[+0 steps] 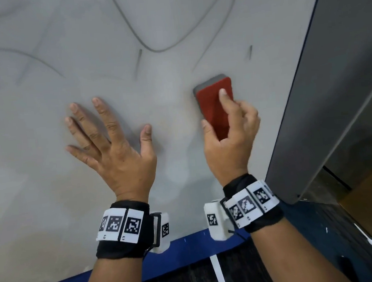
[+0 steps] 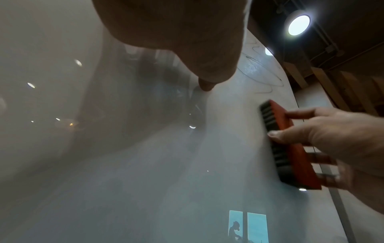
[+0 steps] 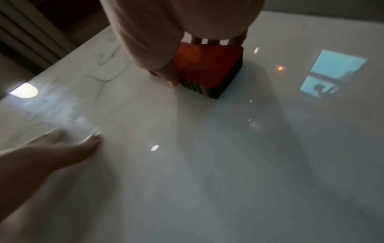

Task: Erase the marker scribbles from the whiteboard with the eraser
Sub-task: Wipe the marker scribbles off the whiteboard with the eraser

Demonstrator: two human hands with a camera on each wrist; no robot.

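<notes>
Right hand (image 1: 229, 137) grips red-backed eraser (image 1: 215, 106): thumb on one long edge, fingers on the other, index fingertip across the back. Dark felt face flat on whiteboard (image 1: 48, 175), 3 o'clock of left hand (image 1: 111, 147), well apart. Left hand splayed flat, fingers straight, on the board. Marker scribbles (image 1: 161, 49) at 12 o'clock of eraser.

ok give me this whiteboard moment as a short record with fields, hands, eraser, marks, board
left hand: open, fingers spread, flat against the whiteboard
right hand: grips the eraser by its red back, thumb on one side, fingers on the other
eraser contact: dark felt face against the board, near its right edge
marker scribbles: looping grey lines above both hands, not yet erased
area around the hands: no marks visible
right of the board: dark grey panel
</notes>
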